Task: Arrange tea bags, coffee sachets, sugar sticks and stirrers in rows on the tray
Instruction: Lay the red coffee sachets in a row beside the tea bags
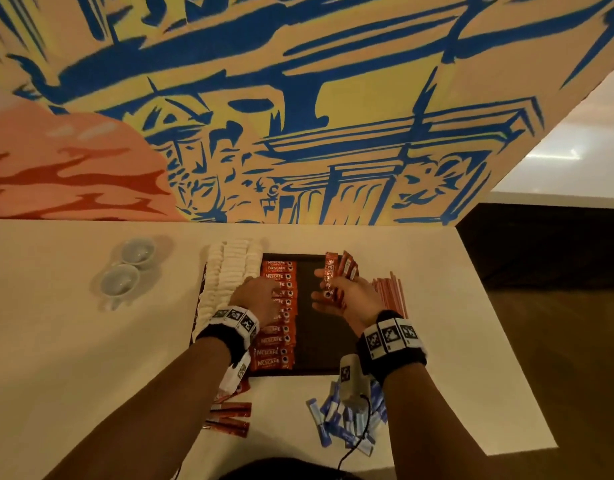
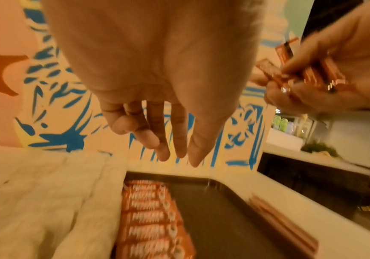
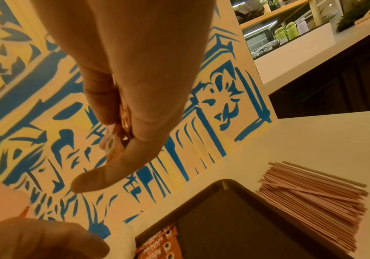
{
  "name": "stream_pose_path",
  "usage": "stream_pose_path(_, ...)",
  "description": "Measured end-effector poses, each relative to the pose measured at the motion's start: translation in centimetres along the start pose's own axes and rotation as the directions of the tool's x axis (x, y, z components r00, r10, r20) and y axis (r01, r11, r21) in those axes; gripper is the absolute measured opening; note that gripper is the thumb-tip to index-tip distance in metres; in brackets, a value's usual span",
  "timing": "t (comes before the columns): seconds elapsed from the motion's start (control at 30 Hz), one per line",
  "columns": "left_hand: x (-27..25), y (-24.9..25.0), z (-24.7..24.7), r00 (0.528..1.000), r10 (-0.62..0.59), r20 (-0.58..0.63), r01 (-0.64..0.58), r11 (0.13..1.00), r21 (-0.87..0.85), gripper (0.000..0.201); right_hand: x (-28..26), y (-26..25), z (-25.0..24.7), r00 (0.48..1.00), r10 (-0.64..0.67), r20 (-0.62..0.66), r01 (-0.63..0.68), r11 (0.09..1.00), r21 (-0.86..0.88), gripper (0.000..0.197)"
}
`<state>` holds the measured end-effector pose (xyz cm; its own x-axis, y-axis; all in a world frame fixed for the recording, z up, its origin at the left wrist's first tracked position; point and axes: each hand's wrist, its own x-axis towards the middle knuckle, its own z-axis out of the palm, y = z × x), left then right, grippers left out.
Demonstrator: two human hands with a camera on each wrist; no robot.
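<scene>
The word "NESCAFE" could be read on the red coffee sachets [image 1: 277,317] that were laid in a column down the black tray [image 1: 324,341], beside rows of white tea bags [image 1: 225,271] at its left. The left hand [image 1: 260,299] was held just over that column with fingers straight and nothing grasped. A fan of red Nescafe sticks [image 1: 336,275] was gripped by the right hand [image 1: 347,296] above the tray's bare middle. Pink stirrers [image 3: 312,185] were heaped on the pale counter [image 1: 73,341] just right of the tray; blue sugar sticks [image 1: 347,427] and more red sticks [image 1: 229,417] lay nearer the person, and two cups [image 1: 125,268] stood to the left. A blue, yellow and orange mural [image 1: 298,98] was seen behind.
</scene>
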<state>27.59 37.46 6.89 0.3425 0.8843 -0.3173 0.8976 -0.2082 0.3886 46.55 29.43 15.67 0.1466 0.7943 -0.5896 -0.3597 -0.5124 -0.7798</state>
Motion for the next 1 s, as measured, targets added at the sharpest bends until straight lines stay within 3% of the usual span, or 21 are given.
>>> stream_pose_path(0.13, -2.1, 1.5, -3.5, 0.991, 0.057, -0.123, -0.094, 0.944, -0.315, 0.022, -1.5, -0.5, 0.1, 0.996, -0.088, 0.03, 0.088, 0.996, 0.016, 0.02)
stream_pose_path(0.27, -5.5, 3.9, -7.4, 0.969, 0.121, -0.214, -0.229, 0.759, -0.61, 0.01, -3.0, -0.8, -0.1, 0.981, -0.19, 0.048, 0.19, 0.982, 0.011, 0.018)
stream_pose_path(0.37, -8.1, 5.9, -9.4, 0.962, 0.117, -0.247, -0.266, 0.605, -0.75, 0.013, -4.3, -1.1, 0.1, 0.967, -0.243, 0.079, 0.249, 0.966, -0.07, 0.018)
stream_pose_path(0.43, -9.4, 6.9, -10.2, 0.956, 0.112, -0.273, -0.288, 0.554, -0.781, 0.016, -5.3, -1.2, 0.2, 0.958, -0.262, 0.114, 0.275, 0.954, -0.122, 0.015)
stream_pose_path(0.53, -10.5, 7.2, -10.6, 0.948, 0.077, -0.308, -0.296, 0.567, -0.769, 0.012, -6.7, -1.4, 0.3, 0.948, -0.274, 0.162, 0.298, 0.943, -0.149, 0.014)
stream_pose_path(0.63, -11.6, 7.4, -10.7, 0.949, 0.046, -0.313, -0.288, 0.535, -0.794, 0.007, -7.8, -1.2, 0.0, 0.938, -0.301, 0.172, 0.314, 0.948, -0.051, 0.016)
stream_pose_path(0.77, -13.0, 7.0, -10.4, 0.963, 0.0, -0.269, -0.245, 0.412, -0.878, 0.011, -8.9, -0.8, -0.7, 0.923, -0.342, 0.177, 0.339, 0.94, 0.05, 0.021)
stream_pose_path(0.87, -13.8, 6.8, -10.1, 0.981, 0.002, -0.196, -0.185, 0.342, -0.921, 0.01, -9.2, -0.7, -0.9, 0.921, -0.384, 0.06, 0.377, 0.921, 0.103, 0.02)
stream_pose_path(1.0, -14.6, 6.8, -9.4, 0.995, 0.074, -0.061, -0.083, 0.335, -0.939, 0.012, -9.5, -1.2, -0.5, 0.895, -0.435, -0.095, 0.441, 0.896, 0.056, 0.024)
